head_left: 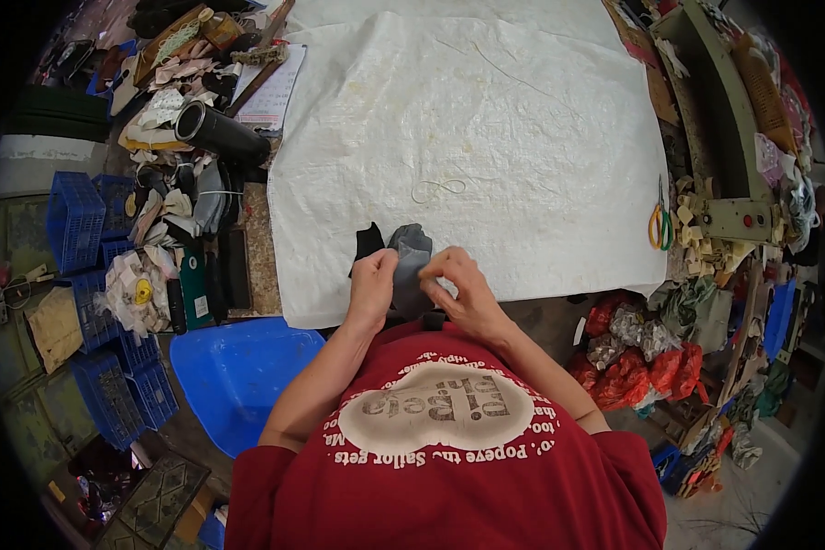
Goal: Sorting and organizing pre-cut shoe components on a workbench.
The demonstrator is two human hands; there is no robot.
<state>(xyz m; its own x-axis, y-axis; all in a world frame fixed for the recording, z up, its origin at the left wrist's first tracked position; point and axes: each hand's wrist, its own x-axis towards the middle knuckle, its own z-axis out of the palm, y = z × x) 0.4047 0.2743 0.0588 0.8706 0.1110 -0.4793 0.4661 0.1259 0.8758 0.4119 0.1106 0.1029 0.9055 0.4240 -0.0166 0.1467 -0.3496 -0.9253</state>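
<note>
Close to my body, at the front edge of the white-covered table, a grey piece of fabric or soft leather (413, 240) stands between my hands; its exact kind is unclear. My left hand (370, 291) is closed at the left side of this piece, with the fingertips pressed together on its edge. A black strip (368, 240) sticks out just behind those fingers. On the other side, my right hand (465, 289) is curled, thumb and forefinger pinched together beside the grey piece. Whatever lies between the right fingertips is too small to make out.
A white woven sheet (522, 183) covers the table, with a loose loop of string (438, 189) on it. Scissors (660, 227) lie at its right edge. A dark cylinder (213, 131) and scraps stand left. Below are a blue plastic chair (238, 367) and red bags (646, 371).
</note>
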